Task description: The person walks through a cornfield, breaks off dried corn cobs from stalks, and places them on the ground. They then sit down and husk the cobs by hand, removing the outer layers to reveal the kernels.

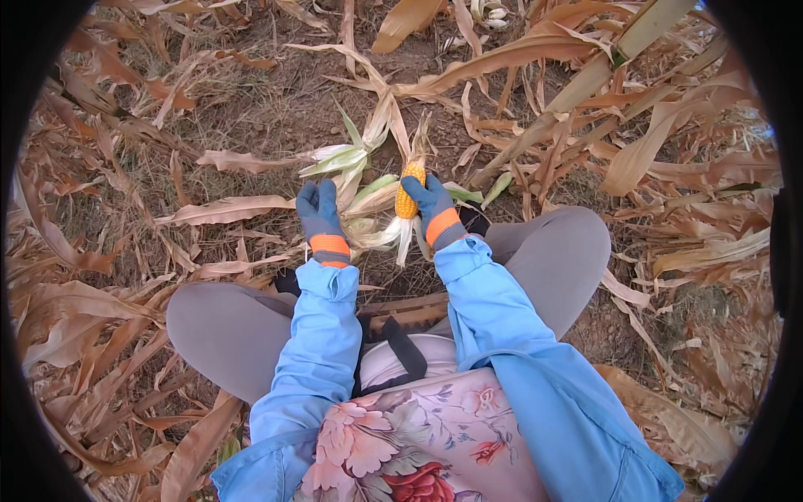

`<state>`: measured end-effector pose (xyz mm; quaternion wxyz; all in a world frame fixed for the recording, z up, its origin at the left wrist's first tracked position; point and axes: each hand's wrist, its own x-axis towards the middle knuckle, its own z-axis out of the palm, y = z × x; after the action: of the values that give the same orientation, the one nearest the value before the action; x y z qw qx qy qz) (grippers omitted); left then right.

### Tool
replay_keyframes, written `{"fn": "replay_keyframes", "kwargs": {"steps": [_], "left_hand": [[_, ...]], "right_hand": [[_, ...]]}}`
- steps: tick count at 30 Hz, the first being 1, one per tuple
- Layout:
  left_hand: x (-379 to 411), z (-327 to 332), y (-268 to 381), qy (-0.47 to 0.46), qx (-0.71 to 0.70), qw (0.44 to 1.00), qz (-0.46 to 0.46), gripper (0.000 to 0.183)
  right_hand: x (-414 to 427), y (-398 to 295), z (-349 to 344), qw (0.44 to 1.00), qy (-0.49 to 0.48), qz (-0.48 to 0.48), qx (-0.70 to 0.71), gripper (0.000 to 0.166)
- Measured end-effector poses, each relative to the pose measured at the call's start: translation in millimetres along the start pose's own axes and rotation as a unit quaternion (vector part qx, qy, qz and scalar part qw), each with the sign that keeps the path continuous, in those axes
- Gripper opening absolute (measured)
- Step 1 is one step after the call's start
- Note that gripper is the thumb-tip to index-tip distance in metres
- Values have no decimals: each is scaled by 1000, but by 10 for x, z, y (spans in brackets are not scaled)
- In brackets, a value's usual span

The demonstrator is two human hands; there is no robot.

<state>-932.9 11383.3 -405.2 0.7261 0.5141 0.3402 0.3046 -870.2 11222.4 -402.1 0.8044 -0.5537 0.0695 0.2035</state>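
My right hand (pixel 430 201), in a blue and grey glove with an orange cuff, grips an ear of corn (pixel 411 189). Its yellow kernels are bare, with pale husk peeled down at the lower end and dry husk at the top. My left hand (pixel 321 210), gloved alike, is raised to the left of the ear with its fingers apart, holding nothing that shows. Between the hands hang pale husk leaves (pixel 370 201). Just above my left hand, a green and white opened husk (pixel 345 157) is joined to dry leaves.
Dry corn stalks (pixel 546 125) lean at the upper right. Brown corn leaves (pixel 232 210) lie over soil and dead grass on both sides. My bent knees (pixel 546 263) flank the work spot. Part of a brown woven-looking item (pixel 401 314) shows between my legs, with a black strap (pixel 404 348) nearby.
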Motion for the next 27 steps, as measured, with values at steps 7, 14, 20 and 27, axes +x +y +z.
{"fn": "replay_keyframes", "kwargs": {"steps": [7,14,20,27], "left_hand": [[-141,172,321,-226,-5,973,-48,38],[-109,157,329,-303,-31,946,-107,33],[-160,107,348,-223,-56,967,-113,25],[-151,118,340,-138,-114,974,-142,21]], "right_hand": [[-72,2,62,966,-151,-14,-211,49],[-161,19,94,933,-232,3,-277,57],[-234,-84,199,904,-246,-9,-350,57],[-224,-25,177,786,-145,-209,-564,65]]}}
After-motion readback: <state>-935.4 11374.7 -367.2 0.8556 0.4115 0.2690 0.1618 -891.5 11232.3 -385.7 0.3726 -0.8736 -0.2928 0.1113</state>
